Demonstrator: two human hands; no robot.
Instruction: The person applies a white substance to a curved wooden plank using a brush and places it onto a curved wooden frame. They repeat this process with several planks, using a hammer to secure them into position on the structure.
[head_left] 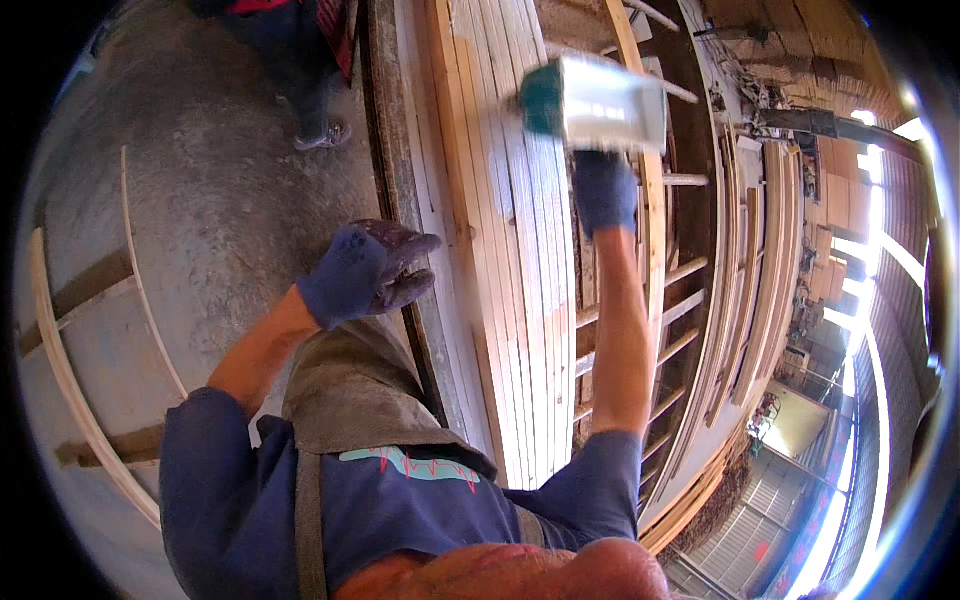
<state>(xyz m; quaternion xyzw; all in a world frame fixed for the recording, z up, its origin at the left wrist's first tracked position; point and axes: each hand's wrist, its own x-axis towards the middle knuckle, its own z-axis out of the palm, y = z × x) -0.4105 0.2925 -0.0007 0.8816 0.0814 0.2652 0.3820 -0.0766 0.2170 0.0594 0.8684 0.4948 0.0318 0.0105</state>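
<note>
In a blue work glove, my right hand (pixel 605 192) grips a white bottle with a teal end (pixel 612 102), tipped on its side above a row of light wooden strips (pixel 515 240). Motion smears the bottle, and its teal end points left. The strips lie tightly side by side, and their tops look pale and shiny toward the right side. My left hand (pixel 368 268), in a dark-stained blue glove, hovers at the left edge of the bench. Its fingers are bent and parted from the thumb, with nothing visible between them.
A rack of wooden rungs (pixel 685 268) runs along the right of the strips, with stacked boards (pixel 765 270) beyond it. At the upper left another person's shoe (pixel 325 136) stands on the concrete floor (pixel 230 190). Long thin battens (pixel 75 360) lie at the far left.
</note>
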